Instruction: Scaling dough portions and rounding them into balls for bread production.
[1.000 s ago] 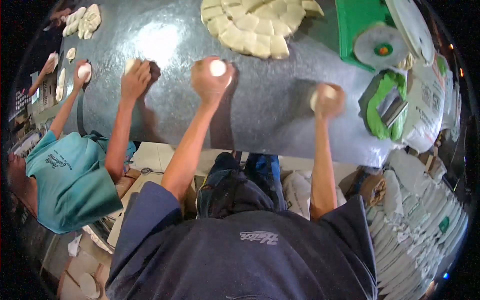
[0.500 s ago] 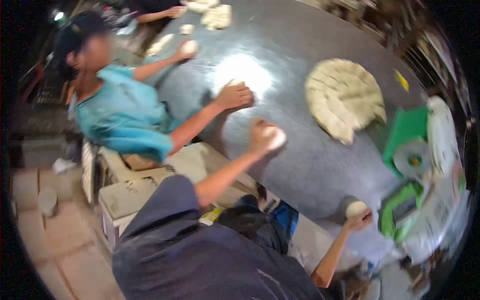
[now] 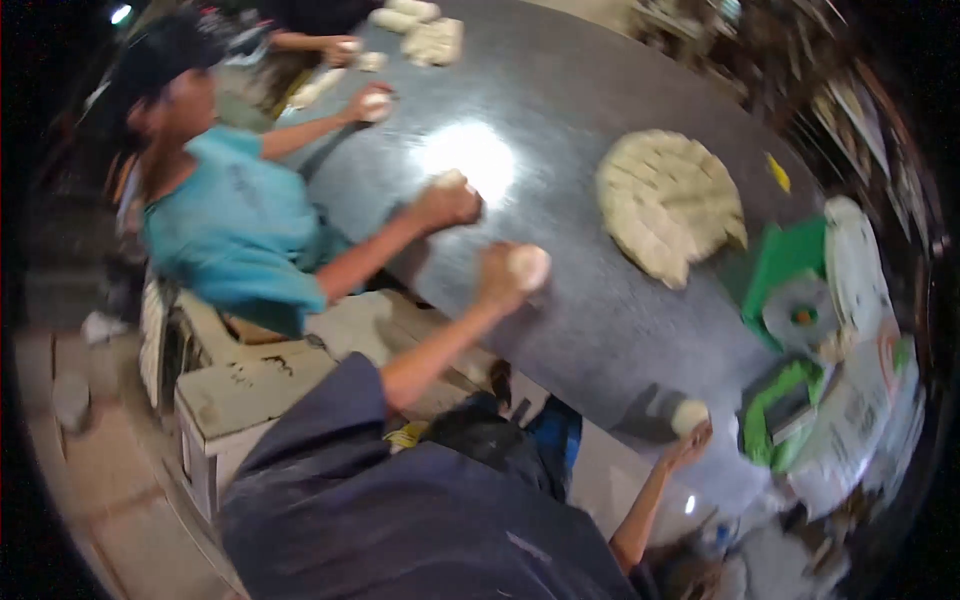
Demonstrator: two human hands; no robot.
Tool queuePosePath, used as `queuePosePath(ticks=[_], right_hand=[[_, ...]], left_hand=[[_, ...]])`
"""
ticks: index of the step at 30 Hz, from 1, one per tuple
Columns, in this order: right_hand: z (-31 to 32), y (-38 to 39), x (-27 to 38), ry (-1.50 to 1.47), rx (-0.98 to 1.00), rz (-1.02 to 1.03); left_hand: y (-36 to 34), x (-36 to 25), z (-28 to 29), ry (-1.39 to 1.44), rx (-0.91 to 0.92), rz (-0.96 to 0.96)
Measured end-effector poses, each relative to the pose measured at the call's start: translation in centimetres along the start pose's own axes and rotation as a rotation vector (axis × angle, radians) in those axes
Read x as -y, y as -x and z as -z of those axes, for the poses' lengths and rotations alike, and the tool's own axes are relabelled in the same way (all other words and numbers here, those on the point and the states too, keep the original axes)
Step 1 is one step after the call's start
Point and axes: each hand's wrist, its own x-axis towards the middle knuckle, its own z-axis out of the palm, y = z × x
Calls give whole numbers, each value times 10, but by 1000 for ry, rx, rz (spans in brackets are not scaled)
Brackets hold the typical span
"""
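A wide grey metal counter (image 3: pixel 560 110) is filling most of the upper view and is shining under a bright reflection. At its left side, a co-worker (image 3: pixel 235 225) in a blue-green shirt is standing. A white sack (image 3: pixel 855 430) is leaning near the right end of the counter, and beside it a green scale (image 3: pixel 785 275) is standing. Between the scale and the co-worker, a round slab of dough (image 3: pixel 665 200) is lying flat, with cut lines running across its surface. Next to the sack, a green plastic bundle (image 3: pixel 760 425) is resting with a grey flat piece upon it. Over the near edge area of the counter, the left hand (image 3: pixel 500 278) is reaching, and its fingers are curling around the left dough ball (image 3: pixel 528 268), grasping it while the round white face is showing at the inner side. Farther to the right, just before the green bundle, the right hand (image 3: pixel 690 447) is cupping the right dough ball (image 3: pixel 690 417) from the outer side; its fingers are bending around it, though blur is hiding how firmly. The co-worker's nearer hand (image 3: pixel 447 208) is holding a pale lump (image 3: pixel 452 180). Smallest, a yellow object (image 3: pixel 778 173) is lying beyond the slab.
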Motion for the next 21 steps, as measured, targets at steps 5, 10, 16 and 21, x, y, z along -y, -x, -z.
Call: queuePosePath(ticks=[5, 10, 16, 21], right_hand=[[-108, -11, 31, 327, -234, 226], [-91, 84, 89, 84, 372, 422], [-84, 89, 91, 187, 269, 378], [-70, 134, 80, 7, 288, 107]], left_hand=[[-27, -26, -59, 321, -347, -123], [54, -60, -59, 455, -93, -278], [37, -62, -70, 614, -30, -208], [88, -49, -53, 576, 32, -138]])
